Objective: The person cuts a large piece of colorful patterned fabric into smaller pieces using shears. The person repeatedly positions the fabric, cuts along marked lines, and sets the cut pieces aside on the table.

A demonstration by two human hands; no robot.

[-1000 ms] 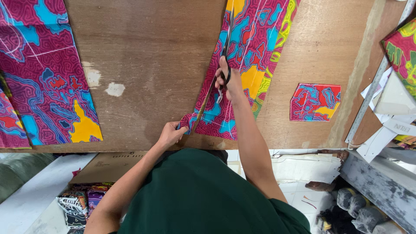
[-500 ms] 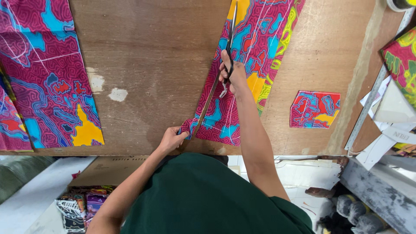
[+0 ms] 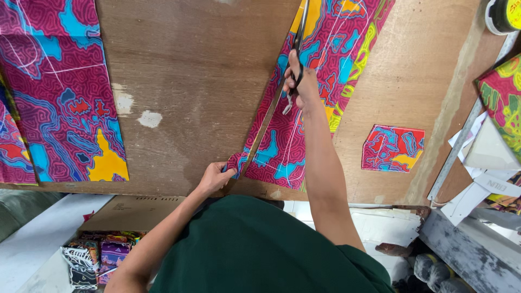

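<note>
A long strip of patterned fabric (image 3: 317,92) in magenta, blue and yellow lies across the wooden table (image 3: 201,81). My right hand (image 3: 302,81) grips black scissors (image 3: 299,38), whose blades point away from me along a cut near the strip's left edge. A narrow cut-off band runs from the scissors back to my left hand (image 3: 214,176), which pinches its near end (image 3: 236,161) at the table's front edge.
A large piece of the same fabric (image 3: 59,92) covers the table's left side. A small cut fabric piece (image 3: 392,147) lies to the right. Papers and more fabric (image 3: 502,97) sit at the far right, and a tape roll (image 3: 502,15) at the top right corner.
My right hand and the scissors have moved farther away from me along the strip, lengthening the cut. My left hand stays at the near end of the strip.
</note>
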